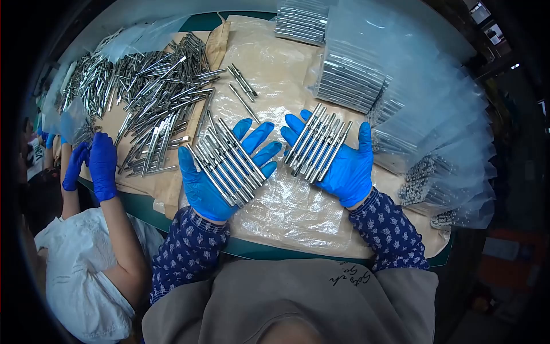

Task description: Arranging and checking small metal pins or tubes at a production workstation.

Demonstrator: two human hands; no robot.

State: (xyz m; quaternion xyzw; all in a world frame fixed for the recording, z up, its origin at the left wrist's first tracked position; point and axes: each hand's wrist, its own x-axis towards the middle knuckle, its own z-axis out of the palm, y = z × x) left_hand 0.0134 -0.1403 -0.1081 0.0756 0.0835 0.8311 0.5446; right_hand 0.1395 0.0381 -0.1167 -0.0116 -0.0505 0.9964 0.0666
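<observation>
A row of shiny metal rods with stepped ends (pixel 228 163) lies side by side across the palm of my left hand (pixel 205 200). That hand is turned palm up in a blue glove, its fingers stretched out and apart beneath the rods. My right hand (pixel 352 175), gloved in the same blue, also faces up and holds a similar row of rods (pixel 318 144) across its palm and fingers. Both hands are over the plastic-covered work surface (pixel 292 212), with a gap between them. Beyond my left fingers lie a few loose rods (pixel 243 81).
A large tangled pile of rods (pixel 154 97) covers the left side on brown wrapping. Stacked rods (pixel 352 80) in clear plastic sheeting (pixel 435 109) line the right side; another stack (pixel 301 24) stands at the back. A co-worker's purple-gloved hand (pixel 103 166) is at the left edge.
</observation>
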